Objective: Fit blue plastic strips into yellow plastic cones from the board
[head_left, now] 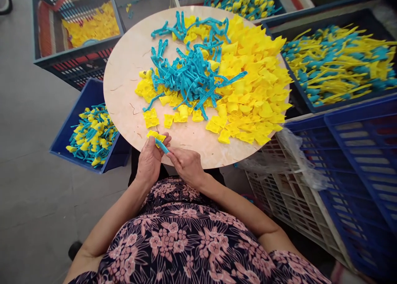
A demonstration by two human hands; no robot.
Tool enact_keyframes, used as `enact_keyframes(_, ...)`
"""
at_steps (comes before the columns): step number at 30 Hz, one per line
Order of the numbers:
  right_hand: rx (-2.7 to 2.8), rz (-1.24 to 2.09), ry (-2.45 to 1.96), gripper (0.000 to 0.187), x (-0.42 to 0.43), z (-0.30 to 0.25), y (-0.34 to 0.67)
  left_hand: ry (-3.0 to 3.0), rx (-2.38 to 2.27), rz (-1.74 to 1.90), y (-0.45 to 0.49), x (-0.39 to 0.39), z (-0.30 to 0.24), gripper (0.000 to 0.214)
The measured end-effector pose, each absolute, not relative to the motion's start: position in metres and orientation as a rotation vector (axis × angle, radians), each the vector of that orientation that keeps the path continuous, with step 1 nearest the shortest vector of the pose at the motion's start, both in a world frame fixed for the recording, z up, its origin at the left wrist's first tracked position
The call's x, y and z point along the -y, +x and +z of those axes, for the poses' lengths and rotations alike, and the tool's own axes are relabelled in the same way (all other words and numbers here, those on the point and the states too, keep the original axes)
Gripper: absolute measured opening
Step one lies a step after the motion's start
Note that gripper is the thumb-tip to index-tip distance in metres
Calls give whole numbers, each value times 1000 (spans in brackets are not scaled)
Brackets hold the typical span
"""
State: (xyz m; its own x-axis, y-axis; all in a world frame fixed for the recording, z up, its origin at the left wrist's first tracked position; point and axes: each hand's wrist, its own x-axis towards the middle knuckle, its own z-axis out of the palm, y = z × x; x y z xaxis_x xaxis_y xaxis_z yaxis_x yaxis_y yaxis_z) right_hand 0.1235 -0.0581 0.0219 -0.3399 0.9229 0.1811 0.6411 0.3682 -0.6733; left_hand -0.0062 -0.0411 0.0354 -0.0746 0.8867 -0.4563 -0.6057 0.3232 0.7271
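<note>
Left hand closes on a yellow plastic piece; my right hand pinches a blue strip, six o'clock on the round tabletop.

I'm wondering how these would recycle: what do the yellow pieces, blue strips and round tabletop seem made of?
The yellow pieces look like moulded plastic: glossy, evenly coloured, crisp-edged. The blue strips seem a flexible plastic, given their bends and slight sheen. The round tabletop looks like smooth laminate or polished stone, with faint veining and thin dark marks; the look leaves that open.

Left hand meets right hand (forearms bare).
</note>
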Motion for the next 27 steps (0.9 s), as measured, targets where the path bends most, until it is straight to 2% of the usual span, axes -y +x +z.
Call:
enact_keyframes(7,1915,918,-1291,32,57,27,135,366,-992,1215,-9,45,32,32)
enact_keyframes(21,1908,1025,-1208,36,57,46,146,619,-891,1230,-19,48,27,41)
enact_keyframes(27,1866,1048,-1134,37,60,51,149,589,-893,1246,-22,46,28,35)
